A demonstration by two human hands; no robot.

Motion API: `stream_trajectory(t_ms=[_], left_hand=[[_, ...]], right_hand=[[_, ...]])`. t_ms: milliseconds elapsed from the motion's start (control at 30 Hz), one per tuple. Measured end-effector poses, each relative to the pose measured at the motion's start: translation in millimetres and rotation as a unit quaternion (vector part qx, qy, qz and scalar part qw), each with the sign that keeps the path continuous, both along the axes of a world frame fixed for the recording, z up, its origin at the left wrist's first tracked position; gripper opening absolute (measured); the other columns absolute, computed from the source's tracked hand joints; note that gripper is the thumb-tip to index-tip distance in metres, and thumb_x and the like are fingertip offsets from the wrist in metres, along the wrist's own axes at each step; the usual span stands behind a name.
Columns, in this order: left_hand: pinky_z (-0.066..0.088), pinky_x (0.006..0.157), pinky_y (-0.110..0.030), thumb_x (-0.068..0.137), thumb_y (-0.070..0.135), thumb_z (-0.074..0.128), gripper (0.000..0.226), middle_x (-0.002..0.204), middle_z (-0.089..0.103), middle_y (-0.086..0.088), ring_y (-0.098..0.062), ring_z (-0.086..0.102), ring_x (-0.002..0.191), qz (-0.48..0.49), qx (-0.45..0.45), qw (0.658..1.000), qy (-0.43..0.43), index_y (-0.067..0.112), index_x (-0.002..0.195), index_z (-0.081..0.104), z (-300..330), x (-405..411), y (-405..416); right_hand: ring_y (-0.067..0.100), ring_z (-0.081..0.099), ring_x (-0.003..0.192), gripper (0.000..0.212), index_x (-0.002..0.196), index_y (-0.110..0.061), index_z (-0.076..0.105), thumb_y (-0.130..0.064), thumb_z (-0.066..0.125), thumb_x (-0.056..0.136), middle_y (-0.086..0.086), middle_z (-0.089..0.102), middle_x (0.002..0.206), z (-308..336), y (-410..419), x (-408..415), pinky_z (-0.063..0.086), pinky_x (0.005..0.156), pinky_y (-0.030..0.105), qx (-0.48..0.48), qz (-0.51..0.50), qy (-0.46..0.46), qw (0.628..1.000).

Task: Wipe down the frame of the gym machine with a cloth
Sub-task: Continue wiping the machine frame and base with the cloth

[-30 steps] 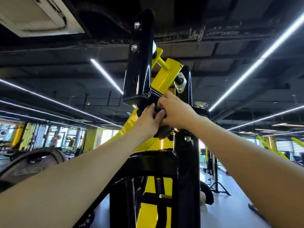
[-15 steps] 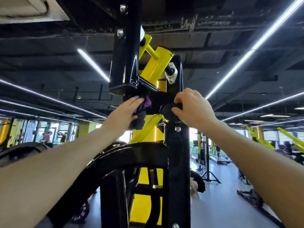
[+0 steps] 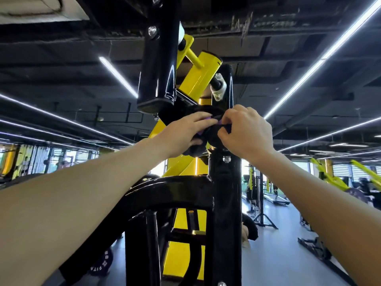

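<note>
The gym machine's black frame post [image 3: 225, 203] rises in front of me, with a yellow arm [image 3: 198, 79] and a black cylinder [image 3: 158, 75] above it. A dark cloth with purple showing [image 3: 201, 132] is bunched against the joint at the top of the post. My left hand [image 3: 183, 133] presses on the cloth from the left, with part of the cloth hanging below it. My right hand [image 3: 245, 129] pinches the cloth's edge from the right. Both arms reach up and forward.
A curved black frame bar [image 3: 175, 188] runs left from the post below my hands. Weight plates [image 3: 101, 265] sit low on the left. Other yellow machines [image 3: 334, 178] and a stand [image 3: 261, 203] occupy the gym floor to the right. Light strips cross the ceiling.
My right hand has moved left from the post's knob onto the cloth. My left hand has slid right along the joint, so both hands now meet on the cloth.
</note>
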State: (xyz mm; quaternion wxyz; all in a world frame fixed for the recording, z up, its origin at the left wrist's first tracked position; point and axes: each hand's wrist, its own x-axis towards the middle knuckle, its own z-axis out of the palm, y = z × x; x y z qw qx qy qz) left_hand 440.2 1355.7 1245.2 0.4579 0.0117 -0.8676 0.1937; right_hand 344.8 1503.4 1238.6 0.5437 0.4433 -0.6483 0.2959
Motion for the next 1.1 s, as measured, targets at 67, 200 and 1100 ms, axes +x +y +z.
stream_trajectory(t_ms=[67, 200, 1100], left_hand=[[0.035, 0.102, -0.027, 0.087, 0.007, 0.064, 0.062, 0.147, 0.038, 0.003, -0.019, 0.041, 0.130, -0.010, -0.029, 0.999, 0.039, 0.025, 0.143, 0.042, -10, 6, -9], [0.033, 0.107, -0.025, 0.088, 0.005, 0.062, 0.052, 0.139, 0.048, -0.005, -0.022, 0.043, 0.128, -0.021, -0.055, 0.996, 0.067, 0.016, 0.137, 0.050, -34, 14, -28], [0.040, 0.097, -0.032, 0.089, 0.039, 0.060, 0.075, 0.148, 0.019, -0.002, -0.022, 0.021, 0.135, 0.028, -0.192, 0.981, 0.023, 0.026, 0.149, 0.018, 9, -15, -29]], right_hand=[[0.018, 0.049, 0.101, 0.023, 0.106, -0.019, 0.065, -0.028, 0.051, 0.089, -0.003, 0.057, 0.106, -3, 0, -2, 0.031, 0.067, 0.029, -0.004, 0.008, 0.008, 1.000], [0.015, 0.048, 0.103, 0.025, 0.108, -0.021, 0.067, -0.025, 0.050, 0.090, -0.005, 0.058, 0.109, -4, 2, -7, 0.029, 0.067, 0.026, 0.003, 0.009, 0.026, 1.000], [0.022, 0.050, 0.099, 0.024, 0.103, -0.005, 0.069, -0.012, 0.053, 0.085, 0.004, 0.057, 0.100, -19, -26, 38, 0.035, 0.068, 0.026, -0.082, -0.144, -0.062, 0.984]])
